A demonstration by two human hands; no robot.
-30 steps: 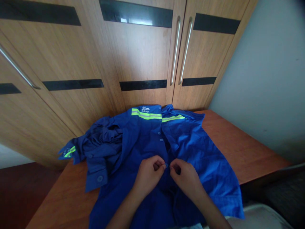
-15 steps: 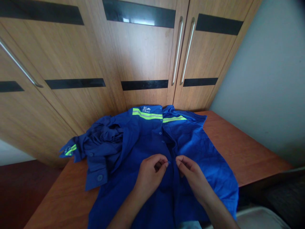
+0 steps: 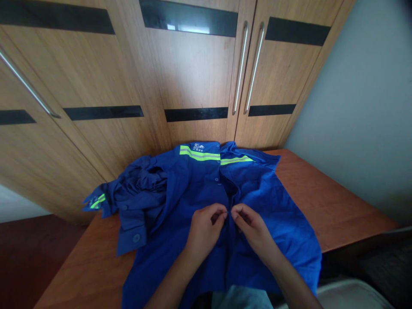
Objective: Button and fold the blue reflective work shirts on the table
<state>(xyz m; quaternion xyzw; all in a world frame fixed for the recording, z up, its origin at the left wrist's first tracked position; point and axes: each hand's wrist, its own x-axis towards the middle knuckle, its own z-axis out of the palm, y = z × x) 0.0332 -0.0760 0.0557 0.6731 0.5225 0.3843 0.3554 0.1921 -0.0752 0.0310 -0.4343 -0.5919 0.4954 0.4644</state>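
Blue cloth throughout: a long-sleeved jacket (image 3: 193,189), front up on a reddish-brown tabletop (image 3: 337,201), its top against a wooden cabinet (image 3: 193,77). Far left: small white marking (image 3: 93,200) beside a yellow-green strip (image 3: 100,201); too small to read. Next, the bunched sleeve (image 3: 141,182), heavily creased, and below it a squared flap (image 3: 125,244) with a round blue button (image 3: 137,238).

Upper chest, left of the opening: white print (image 3: 198,147) – a peaked emblem, a vertical line, a row of characters beneath, not legible with certainty. Directly under it, a yellow-green band (image 3: 199,155) with a pale grey centre line.

Left hand (image 3: 204,229): thumb and forefinger closed in a pinch at the front edge, a small bluish bit showing at the tips. Centre: small buttons (image 3: 216,180) along the edge above the hands.

Right hand (image 3: 254,227): thumb and forefinger also pinched narrow, on the opposite edge, just beside the left fingertips. Right panel – brighter blue, rippled, spread wide, its lower part reaching the table's front edge.
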